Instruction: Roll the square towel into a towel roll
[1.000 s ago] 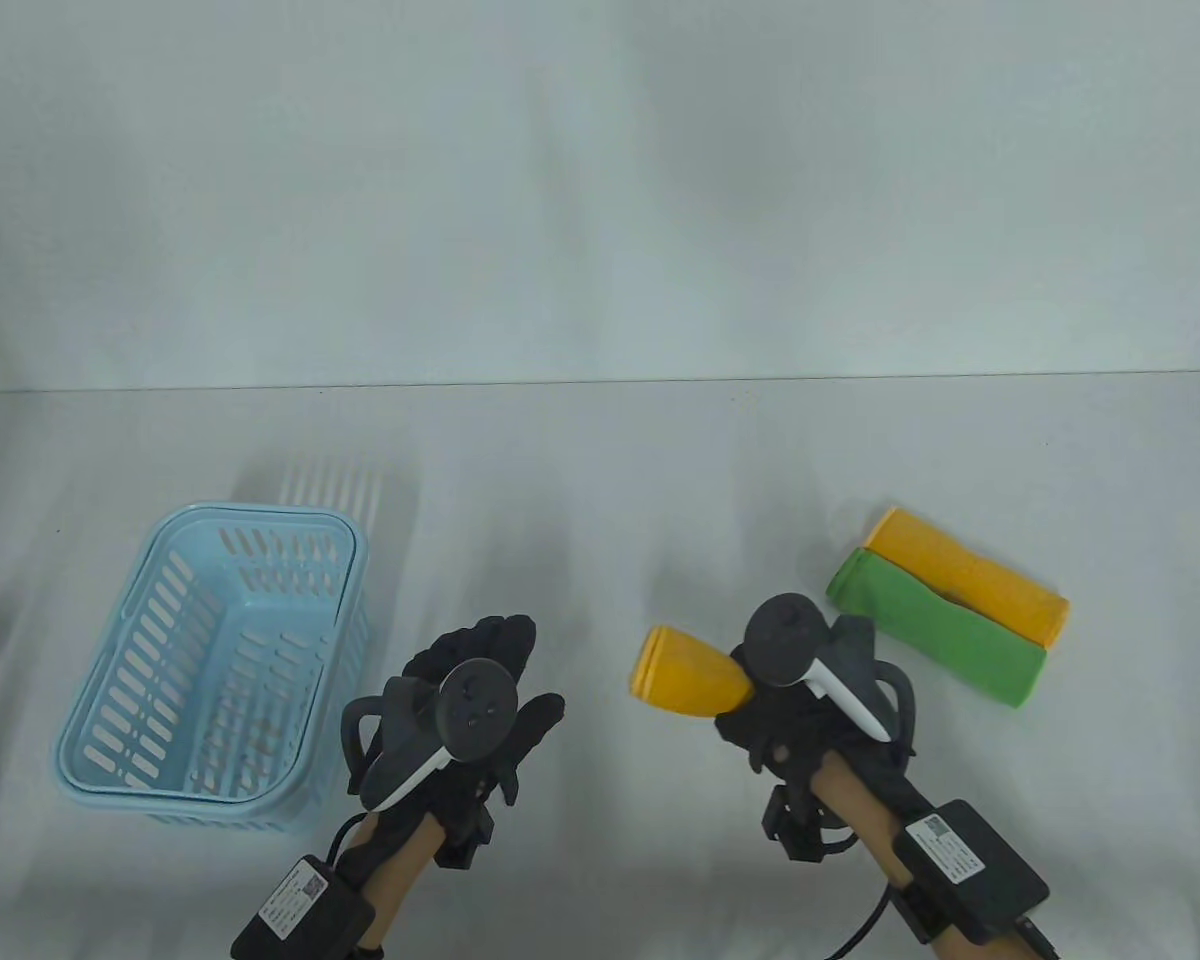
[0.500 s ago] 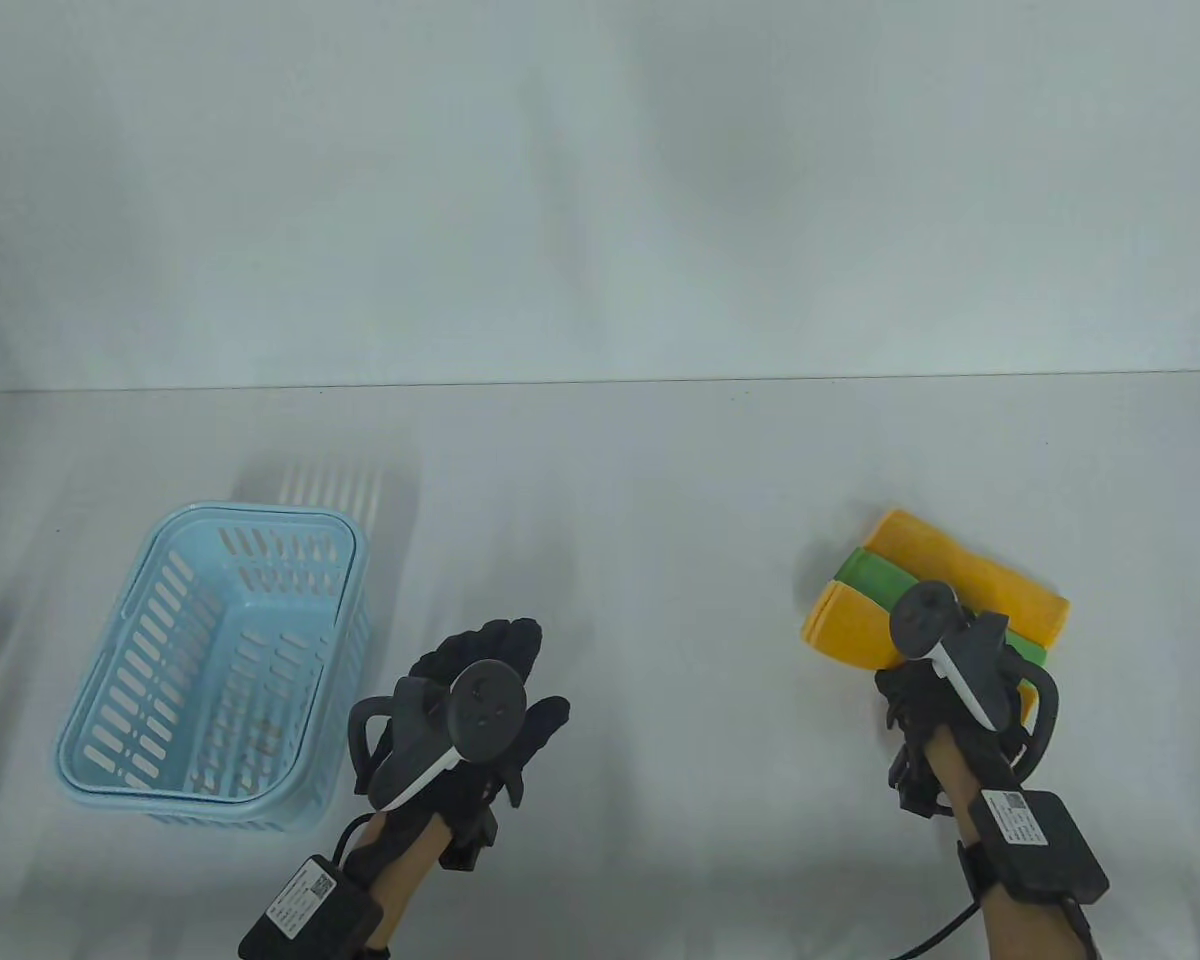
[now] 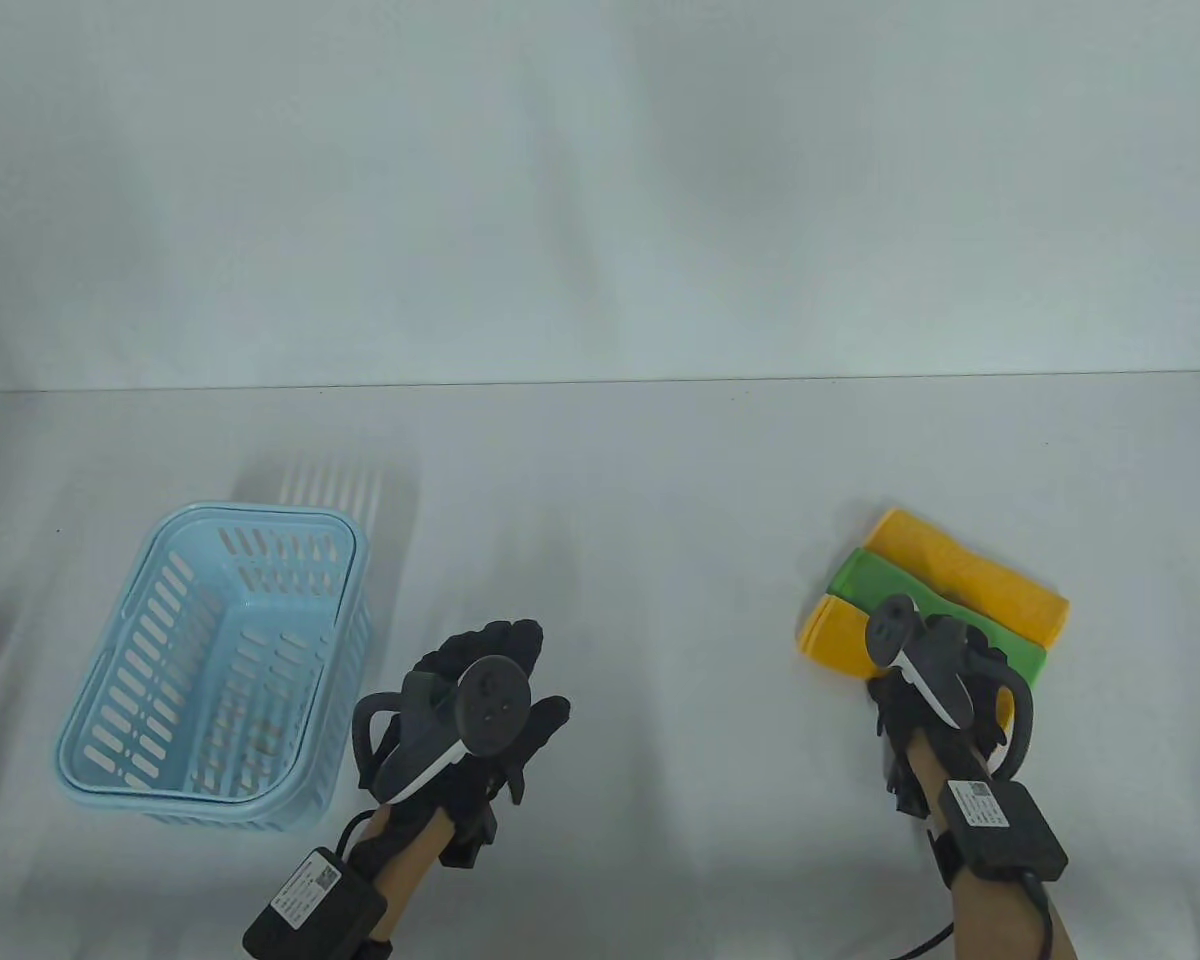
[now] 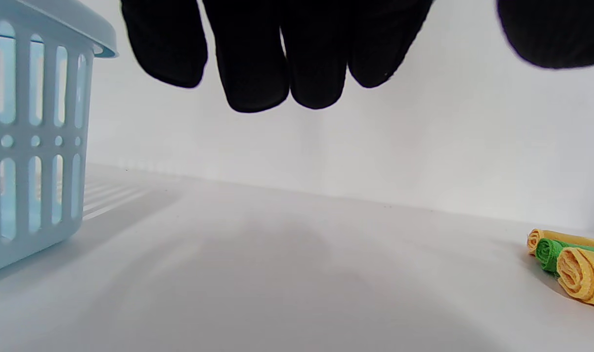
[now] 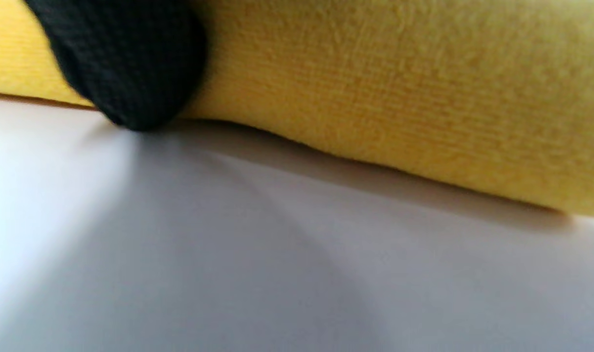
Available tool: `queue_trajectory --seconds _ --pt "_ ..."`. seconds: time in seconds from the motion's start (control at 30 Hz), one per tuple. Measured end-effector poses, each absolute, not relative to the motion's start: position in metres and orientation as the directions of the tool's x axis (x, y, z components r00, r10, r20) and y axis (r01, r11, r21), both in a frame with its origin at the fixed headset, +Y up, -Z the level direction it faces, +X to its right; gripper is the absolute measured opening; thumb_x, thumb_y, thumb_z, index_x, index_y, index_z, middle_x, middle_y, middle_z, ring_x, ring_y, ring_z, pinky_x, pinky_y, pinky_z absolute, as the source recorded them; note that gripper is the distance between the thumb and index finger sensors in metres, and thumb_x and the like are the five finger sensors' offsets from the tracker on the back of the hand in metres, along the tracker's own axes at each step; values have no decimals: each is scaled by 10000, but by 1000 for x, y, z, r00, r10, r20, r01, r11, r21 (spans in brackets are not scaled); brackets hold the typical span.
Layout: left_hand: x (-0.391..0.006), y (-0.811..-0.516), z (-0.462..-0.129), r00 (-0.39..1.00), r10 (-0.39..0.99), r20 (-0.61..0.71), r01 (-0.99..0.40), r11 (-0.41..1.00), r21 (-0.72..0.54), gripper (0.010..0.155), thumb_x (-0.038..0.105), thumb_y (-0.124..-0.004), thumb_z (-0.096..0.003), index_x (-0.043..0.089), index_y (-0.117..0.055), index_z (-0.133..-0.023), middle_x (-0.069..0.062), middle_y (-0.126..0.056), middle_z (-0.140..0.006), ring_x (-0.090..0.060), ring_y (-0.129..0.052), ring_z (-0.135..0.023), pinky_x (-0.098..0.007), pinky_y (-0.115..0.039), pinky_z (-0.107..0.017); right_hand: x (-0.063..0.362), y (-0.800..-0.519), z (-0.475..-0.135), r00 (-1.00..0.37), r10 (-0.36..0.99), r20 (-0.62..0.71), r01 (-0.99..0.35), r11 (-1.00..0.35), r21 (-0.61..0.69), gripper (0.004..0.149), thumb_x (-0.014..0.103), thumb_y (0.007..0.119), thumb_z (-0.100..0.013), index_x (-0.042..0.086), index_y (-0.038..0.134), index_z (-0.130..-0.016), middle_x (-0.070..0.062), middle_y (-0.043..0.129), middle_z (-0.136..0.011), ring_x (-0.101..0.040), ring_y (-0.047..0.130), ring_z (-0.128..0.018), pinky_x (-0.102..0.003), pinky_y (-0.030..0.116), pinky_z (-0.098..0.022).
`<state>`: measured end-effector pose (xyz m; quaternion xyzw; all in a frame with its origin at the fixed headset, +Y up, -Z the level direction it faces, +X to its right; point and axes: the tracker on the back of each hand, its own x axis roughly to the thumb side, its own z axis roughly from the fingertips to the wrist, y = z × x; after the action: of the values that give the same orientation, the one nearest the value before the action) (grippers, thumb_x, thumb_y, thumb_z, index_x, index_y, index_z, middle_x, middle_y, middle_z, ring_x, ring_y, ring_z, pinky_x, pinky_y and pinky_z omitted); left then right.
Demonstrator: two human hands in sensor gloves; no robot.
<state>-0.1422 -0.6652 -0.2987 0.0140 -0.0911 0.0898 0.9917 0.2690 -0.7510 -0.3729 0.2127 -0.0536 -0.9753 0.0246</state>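
Note:
Three towel rolls lie side by side at the right of the table. The near yellow roll (image 3: 828, 632) rests on the table against the green roll (image 3: 885, 588), with a second yellow roll (image 3: 975, 575) behind. My right hand (image 3: 910, 690) holds the near yellow roll at its right part; its fingers are hidden under the tracker. In the right wrist view this roll (image 5: 399, 98) fills the top, with one black fingertip (image 5: 125, 63) pressed against it. My left hand (image 3: 495, 655) hovers open and empty at the table's centre-left; its fingers (image 4: 287, 58) hang spread in the left wrist view.
A light blue slotted basket (image 3: 170, 700) stands at the left, close to my left hand, and shows in the left wrist view (image 4: 37, 146). The three rolls show small at the right in that view (image 4: 578, 274). The white table edge runs behind.
My right hand carried the yellow roll from the table's middle to the right and set it down beside the green roll. The left hand stayed in place.

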Motion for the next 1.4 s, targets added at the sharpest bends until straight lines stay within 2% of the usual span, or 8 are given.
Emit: queue_trajectory --seconds 0.13,0.57,0.73,0.83,1.03,1.2,1.4 --pt "-142 -665 -299 968 175 180 -179 984 4 804 643 -716 -340 308 -577 -1057 0 -674 -1097 -336 -757 -996 -577 -635 -725 269 -750 -372 -907 -76 -413 29 -992 120 698 512 875 -265 367 615 -896 58 595 -944 -257 607 -891 -562 485 -729" --pt "-142 -665 -298 964 187 187 -191 982 2 803 643 -715 -340 307 -578 -1056 0 -676 -1096 -335 -759 -995 -577 -636 -724 265 -748 -361 -906 -123 -406 61 -985 162 864 558 855 -247 363 427 -972 77 453 -1032 -264 515 -965 -572 446 -742" --pt "-142 -663 -298 963 188 193 -194 981 12 805 642 -716 -340 305 -576 -1058 -1 -673 -1098 -336 -758 -995 -579 -635 -724 263 -733 -355 -907 -136 -399 70 -982 174 877 597 806 -253 381 372 -984 80 377 -1079 -279 451 -1019 -585 422 -750" --pt "-142 -663 -297 962 190 198 -196 980 13 804 643 -715 -341 306 -576 -1058 -3 -672 -1100 -341 -758 -995 -581 -634 -723 260 -719 -350 -917 -72 -393 18 -990 138 820 614 725 -287 400 362 -990 81 373 -1106 -308 415 -1057 -601 416 -750" --pt "-141 -664 -295 960 188 207 -195 981 16 816 651 -710 -338 315 -561 -1066 -13 -641 -1124 -355 -719 -1024 -586 -623 -729 239 -680 -337 -939 67 -338 -82 -996 32 794 614 687 -305 390 365 -995 68 376 -1119 -330 389 -1074 -621 400 -748" --pt "-140 -664 -293 963 179 202 -192 981 42 836 665 -704 -334 325 -534 -1078 -21 -570 -1159 -374 -647 -1064 -599 -591 -744 205 -653 -324 -954 207 -217 -200 -978 -53 803 627 679 -309 412 320 -994 73 319 -1130 -340 313 -1093 -650 334 -747" --pt "-140 -664 -292 968 167 189 -182 981 68 858 678 -697 -330 334 -492 -1090 -27 -498 -1184 -392 -565 -1095 -619 -543 -758 157 -644 -310 -949 310 -66 -303 -948 -100 815 634 680 -312 428 283 -993 79 265 -1135 -343 242 -1101 -666 273 -744"
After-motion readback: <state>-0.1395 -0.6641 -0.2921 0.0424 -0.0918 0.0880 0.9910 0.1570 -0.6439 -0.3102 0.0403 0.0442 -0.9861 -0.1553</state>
